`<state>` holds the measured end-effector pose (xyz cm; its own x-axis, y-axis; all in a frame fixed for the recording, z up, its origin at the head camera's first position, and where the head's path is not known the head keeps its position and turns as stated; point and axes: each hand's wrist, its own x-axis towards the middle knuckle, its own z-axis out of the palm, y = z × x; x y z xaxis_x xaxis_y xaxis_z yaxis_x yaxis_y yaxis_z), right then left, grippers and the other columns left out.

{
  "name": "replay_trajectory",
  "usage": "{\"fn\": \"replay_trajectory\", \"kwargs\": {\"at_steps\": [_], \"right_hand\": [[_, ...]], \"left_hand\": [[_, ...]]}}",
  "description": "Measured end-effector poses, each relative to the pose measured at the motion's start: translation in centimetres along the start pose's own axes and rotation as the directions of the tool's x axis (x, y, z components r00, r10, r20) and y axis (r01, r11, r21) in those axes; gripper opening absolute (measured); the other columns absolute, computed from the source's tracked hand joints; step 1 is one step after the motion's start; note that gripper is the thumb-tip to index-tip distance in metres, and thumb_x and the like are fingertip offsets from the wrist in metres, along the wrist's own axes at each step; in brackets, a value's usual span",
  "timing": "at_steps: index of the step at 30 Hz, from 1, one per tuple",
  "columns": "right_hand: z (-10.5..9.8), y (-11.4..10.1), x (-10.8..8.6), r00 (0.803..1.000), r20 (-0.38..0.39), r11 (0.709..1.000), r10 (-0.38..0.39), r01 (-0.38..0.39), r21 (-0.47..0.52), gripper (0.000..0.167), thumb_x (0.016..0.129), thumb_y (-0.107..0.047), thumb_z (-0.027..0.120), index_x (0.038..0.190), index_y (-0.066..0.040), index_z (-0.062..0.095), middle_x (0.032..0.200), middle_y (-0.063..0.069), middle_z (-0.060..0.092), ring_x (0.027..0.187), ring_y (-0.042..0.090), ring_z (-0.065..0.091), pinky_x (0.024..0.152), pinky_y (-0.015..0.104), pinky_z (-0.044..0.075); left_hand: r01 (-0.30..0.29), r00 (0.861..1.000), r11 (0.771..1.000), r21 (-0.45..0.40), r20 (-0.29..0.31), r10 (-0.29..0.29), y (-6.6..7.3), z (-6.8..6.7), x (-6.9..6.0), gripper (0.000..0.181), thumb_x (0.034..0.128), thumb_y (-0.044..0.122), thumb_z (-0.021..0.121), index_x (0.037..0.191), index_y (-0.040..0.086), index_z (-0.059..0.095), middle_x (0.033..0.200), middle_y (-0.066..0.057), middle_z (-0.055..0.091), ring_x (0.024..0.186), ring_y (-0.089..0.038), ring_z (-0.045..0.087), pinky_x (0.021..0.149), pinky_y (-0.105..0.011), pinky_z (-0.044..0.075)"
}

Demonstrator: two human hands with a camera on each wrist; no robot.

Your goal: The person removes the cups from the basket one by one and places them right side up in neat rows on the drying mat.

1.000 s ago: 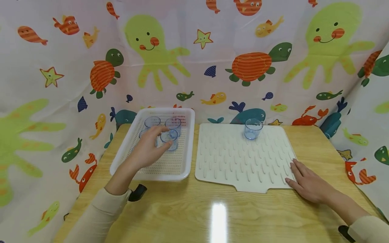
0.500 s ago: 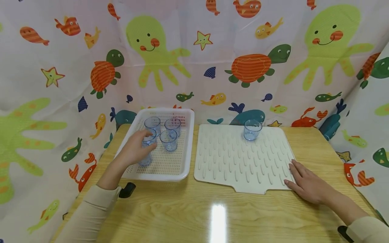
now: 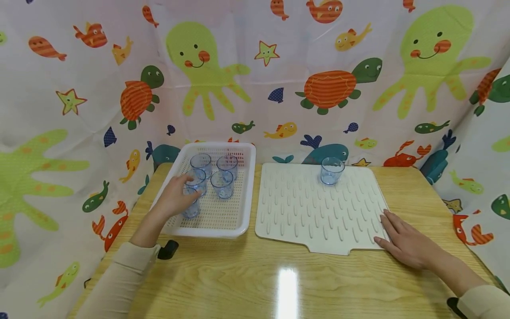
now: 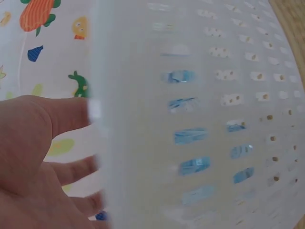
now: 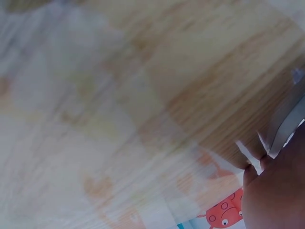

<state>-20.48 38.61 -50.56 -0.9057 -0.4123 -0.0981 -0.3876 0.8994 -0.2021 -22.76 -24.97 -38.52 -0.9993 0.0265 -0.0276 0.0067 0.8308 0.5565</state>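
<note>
1. The left hand reaches over the left wall of a white basket, above the near-left blue glass; its thumb and forefinger stand apart, but whether the fingers touch or hold that glass cannot be told.
2. In the left wrist view, the fingers pass behind the slotted basket wall, and bits of blue glass show through the slots.
3. Four more clear blue glasses stand upright in the basket: a far-left glass, a far-right glass, a middle-left glass partly behind the left hand, and a middle-right glass.
4. To the right of the basket, a white ridged board lies on the wooden desk; one upright blue glass stands near its far edge, right of the middle.
5. The right hand rests at the board's near right edge, fingers extended and holding nothing.
6. A cloth printed with sea animals hangs behind the desk.
</note>
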Motion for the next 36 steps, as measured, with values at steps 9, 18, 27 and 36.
{"fn": "replay_trajectory", "kwargs": {"at_steps": [9, 18, 27, 36], "right_hand": [[-0.1, -0.1, -0.1, 1.000, -0.005, 1.000, 0.007, -0.007, -0.002, 0.083, 0.106, -0.050, 0.047, 0.157, 0.011, 0.022, 0.164, 0.033, 0.016, 0.148, 0.052, 0.021, 0.116, 0.067, 0.022], [-0.2, -0.2, -0.1, 1.000, -0.018, 1.000, 0.006, -0.006, -0.015, 0.082, 0.107, -0.050, 0.045, 0.157, 0.010, 0.021, 0.164, 0.033, 0.016, 0.149, 0.051, 0.019, 0.118, 0.066, 0.019], [0.2, -0.4, -0.1, 1.000, -0.013, 1.000, 0.024, -0.024, -0.014, 0.084, 0.106, -0.053, 0.045, 0.157, 0.010, 0.023, 0.164, 0.033, 0.017, 0.148, 0.052, 0.021, 0.115, 0.068, 0.023], [0.2, -0.5, -0.2, 1.000, -0.024, 1.000, 0.019, -0.019, -0.025, 0.083, 0.106, -0.051, 0.046, 0.157, 0.010, 0.024, 0.163, 0.033, 0.018, 0.147, 0.053, 0.022, 0.116, 0.067, 0.023]], "left_hand": [[0.137, 0.990, 0.989, -0.050, 0.038, -0.135, -0.4, 0.3, 0.3, 0.090, 0.0958, 0.026, 0.068, 0.158, -0.010, 0.014, 0.155, -0.039, 0.020, 0.140, -0.058, 0.030, 0.106, -0.072, 0.037], [0.161, 0.986, 0.985, -0.057, 0.054, -0.158, -1.0, 1.1, 0.3, 0.094, 0.0948, 0.027, 0.070, 0.156, -0.014, 0.011, 0.153, -0.041, 0.020, 0.141, -0.057, 0.029, 0.110, -0.071, 0.034], [0.155, 0.987, 0.986, -0.067, 0.063, -0.151, -1.7, 1.7, 0.2, 0.095, 0.0949, 0.025, 0.070, 0.155, -0.016, 0.009, 0.153, -0.042, 0.020, 0.142, -0.057, 0.027, 0.113, -0.069, 0.030], [0.137, 0.990, 0.990, -0.034, 0.030, -0.136, -2.2, 2.4, -0.2, 0.094, 0.0917, 0.023, 0.073, 0.154, -0.017, 0.015, 0.152, -0.042, 0.024, 0.142, -0.057, 0.028, 0.115, -0.068, 0.029]]}}
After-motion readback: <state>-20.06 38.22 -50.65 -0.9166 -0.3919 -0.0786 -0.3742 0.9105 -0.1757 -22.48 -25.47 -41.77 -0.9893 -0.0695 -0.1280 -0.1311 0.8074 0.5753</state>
